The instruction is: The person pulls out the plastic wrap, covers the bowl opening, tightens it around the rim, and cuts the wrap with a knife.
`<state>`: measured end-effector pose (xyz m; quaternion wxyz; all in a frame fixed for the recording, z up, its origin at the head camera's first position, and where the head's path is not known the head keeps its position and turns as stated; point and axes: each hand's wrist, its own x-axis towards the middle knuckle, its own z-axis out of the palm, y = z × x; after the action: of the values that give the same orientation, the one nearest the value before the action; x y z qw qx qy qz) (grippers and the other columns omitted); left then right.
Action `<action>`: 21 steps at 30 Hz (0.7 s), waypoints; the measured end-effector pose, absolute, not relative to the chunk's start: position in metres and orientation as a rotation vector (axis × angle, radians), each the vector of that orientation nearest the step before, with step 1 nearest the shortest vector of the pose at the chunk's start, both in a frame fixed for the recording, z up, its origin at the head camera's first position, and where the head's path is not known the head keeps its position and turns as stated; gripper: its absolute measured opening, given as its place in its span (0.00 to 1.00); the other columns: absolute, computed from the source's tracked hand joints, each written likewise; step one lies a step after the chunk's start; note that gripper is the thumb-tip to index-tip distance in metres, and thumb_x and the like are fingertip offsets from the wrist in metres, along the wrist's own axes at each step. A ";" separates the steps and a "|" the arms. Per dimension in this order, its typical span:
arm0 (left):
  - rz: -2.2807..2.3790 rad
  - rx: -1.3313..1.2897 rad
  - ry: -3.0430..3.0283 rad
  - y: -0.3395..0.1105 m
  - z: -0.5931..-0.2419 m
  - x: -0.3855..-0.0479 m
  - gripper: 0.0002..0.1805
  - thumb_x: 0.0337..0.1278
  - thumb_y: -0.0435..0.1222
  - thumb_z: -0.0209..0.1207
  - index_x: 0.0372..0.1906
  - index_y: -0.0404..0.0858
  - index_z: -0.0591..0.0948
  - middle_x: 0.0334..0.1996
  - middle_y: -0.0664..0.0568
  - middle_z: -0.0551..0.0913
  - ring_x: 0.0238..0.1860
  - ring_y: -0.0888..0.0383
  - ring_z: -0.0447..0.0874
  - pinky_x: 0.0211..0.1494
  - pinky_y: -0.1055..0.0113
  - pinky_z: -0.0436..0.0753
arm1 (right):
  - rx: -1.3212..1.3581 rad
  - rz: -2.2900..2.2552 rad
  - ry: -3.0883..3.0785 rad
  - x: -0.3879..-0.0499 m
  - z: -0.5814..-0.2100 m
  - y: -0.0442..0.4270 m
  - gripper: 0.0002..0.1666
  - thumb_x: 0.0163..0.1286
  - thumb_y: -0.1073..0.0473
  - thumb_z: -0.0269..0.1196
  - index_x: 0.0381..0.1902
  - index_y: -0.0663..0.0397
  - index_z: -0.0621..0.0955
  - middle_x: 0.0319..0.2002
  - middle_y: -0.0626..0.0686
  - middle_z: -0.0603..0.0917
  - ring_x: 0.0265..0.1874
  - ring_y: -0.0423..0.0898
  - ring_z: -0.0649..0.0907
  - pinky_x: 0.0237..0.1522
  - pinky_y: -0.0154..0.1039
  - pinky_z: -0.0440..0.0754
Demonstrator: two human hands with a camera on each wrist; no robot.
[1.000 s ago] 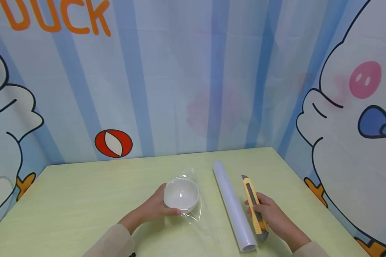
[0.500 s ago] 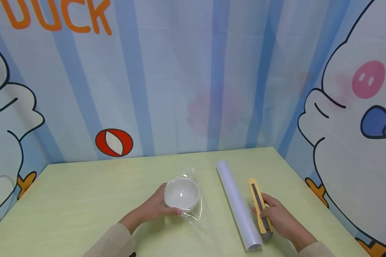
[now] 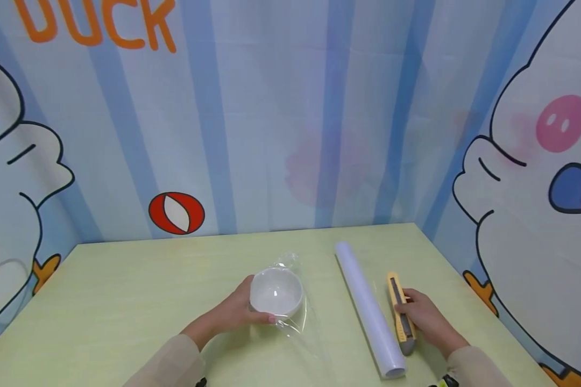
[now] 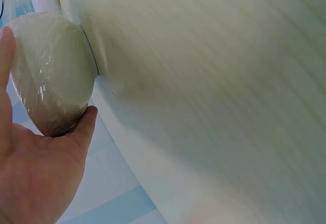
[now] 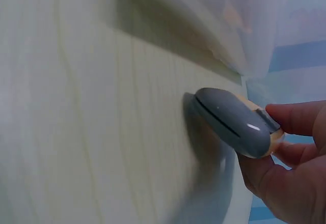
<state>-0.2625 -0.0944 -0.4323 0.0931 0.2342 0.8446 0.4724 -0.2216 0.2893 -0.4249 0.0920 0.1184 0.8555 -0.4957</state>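
My left hand (image 3: 234, 312) grips a white bowl (image 3: 276, 293) by its left side, thumb at the near rim. Clear plastic wrap (image 3: 297, 322) clings round the bowl and trails off to its right; in the left wrist view the wrapped bowl (image 4: 56, 76) is seen from its side. My right hand (image 3: 428, 317) holds a yellow utility knife (image 3: 402, 314) between thumb and fingers, its grey end toward me. No blade shows at the knife's far end. From the right wrist view, the grey end cap (image 5: 237, 122) sits close to the tabletop.
A long pale roll (image 3: 370, 312) lies on the table (image 3: 140, 312) between the bowl and the utility knife, its hollow end toward me. Behind the table hangs a blue striped backdrop (image 3: 261, 107) with cartoon figures, which also covers the right side.
The blade seen sticking out of the utility knife has gone inside the handle. My right hand has moved right and lower with the knife. The bowl stays in my left hand.
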 end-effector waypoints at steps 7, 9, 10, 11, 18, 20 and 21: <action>1.392 0.690 2.502 -0.094 -0.432 -0.263 0.51 0.34 0.46 0.73 0.64 0.35 0.57 0.57 0.44 0.67 0.56 0.50 0.68 0.59 0.51 0.72 | 0.385 -1.385 2.606 -0.229 -0.432 0.295 0.30 0.67 0.62 0.50 0.61 0.76 0.59 0.53 0.74 0.69 0.40 0.53 0.78 0.36 0.41 0.77; 1.395 0.688 2.498 -0.095 -0.432 -0.263 0.51 0.34 0.45 0.73 0.64 0.35 0.57 0.57 0.44 0.66 0.56 0.50 0.68 0.59 0.50 0.72 | 0.405 -1.360 2.620 -0.230 -0.434 0.294 0.29 0.67 0.62 0.50 0.60 0.76 0.60 0.52 0.74 0.70 0.40 0.53 0.79 0.35 0.40 0.77; 1.397 0.689 2.497 -0.095 -0.432 -0.263 0.51 0.34 0.45 0.73 0.64 0.35 0.57 0.57 0.44 0.66 0.56 0.50 0.68 0.59 0.50 0.72 | 0.422 -1.347 2.624 -0.231 -0.434 0.294 0.29 0.67 0.62 0.51 0.60 0.76 0.60 0.52 0.74 0.70 0.40 0.53 0.79 0.35 0.40 0.77; 1.394 0.690 2.497 -0.095 -0.432 -0.263 0.51 0.34 0.45 0.73 0.64 0.35 0.57 0.57 0.44 0.66 0.56 0.50 0.68 0.59 0.50 0.72 | 0.431 -1.335 2.625 -0.231 -0.434 0.294 0.28 0.67 0.61 0.51 0.59 0.76 0.61 0.51 0.73 0.70 0.40 0.53 0.79 0.35 0.40 0.77; 1.379 0.655 2.493 -0.095 -0.430 -0.262 0.51 0.34 0.46 0.73 0.64 0.37 0.57 0.57 0.46 0.66 0.57 0.50 0.68 0.59 0.49 0.72 | 0.470 -1.278 2.638 -0.235 -0.435 0.298 0.25 0.66 0.61 0.52 0.55 0.74 0.63 0.47 0.70 0.72 0.36 0.51 0.78 0.32 0.38 0.76; 1.382 0.663 2.489 -0.095 -0.429 -0.263 0.50 0.34 0.46 0.73 0.64 0.37 0.57 0.57 0.46 0.66 0.56 0.50 0.68 0.59 0.49 0.72 | 0.463 -1.258 2.650 -0.236 -0.434 0.299 0.24 0.65 0.61 0.53 0.54 0.73 0.64 0.45 0.68 0.72 0.34 0.50 0.77 0.31 0.38 0.76; 1.381 0.668 2.489 -0.095 -0.429 -0.263 0.50 0.35 0.46 0.73 0.64 0.37 0.57 0.57 0.46 0.66 0.56 0.51 0.68 0.59 0.50 0.72 | 0.459 -1.250 2.656 -0.237 -0.434 0.300 0.24 0.64 0.61 0.54 0.53 0.73 0.65 0.44 0.68 0.73 0.34 0.50 0.77 0.31 0.38 0.75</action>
<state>-0.2627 -0.0950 -0.4288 0.1087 0.2270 0.8463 0.4696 -0.2368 0.2997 -0.4341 0.0849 0.1540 0.8907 -0.4192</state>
